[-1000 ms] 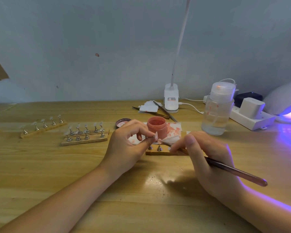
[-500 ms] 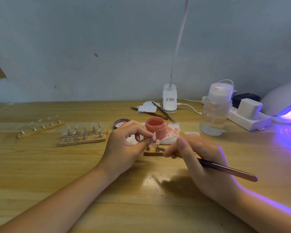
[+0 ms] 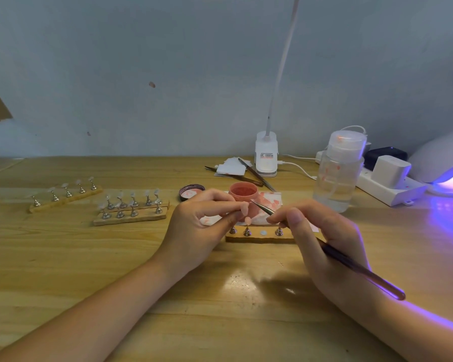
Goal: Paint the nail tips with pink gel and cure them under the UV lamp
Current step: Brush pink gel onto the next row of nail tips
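Glossy wood table [image 3: 115, 270], metal brush [image 3: 351, 265], clear plastic bottle [image 3: 335, 184].

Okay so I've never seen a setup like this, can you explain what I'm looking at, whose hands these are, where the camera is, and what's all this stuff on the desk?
No machine here: a person's two bare hands, filmed by a camera worn on their head, looking down at a wooden desk.

The left hand pinches a small nail tip. The right hand holds a thin brush in a pen-like grip, its point near that tip.

Between the hands lies a wooden strip with little metal stands. Behind it is an open pot of pink gel, its lid alongside. More strips with clear tips lie to the left. At far right, the UV lamp glows purple.
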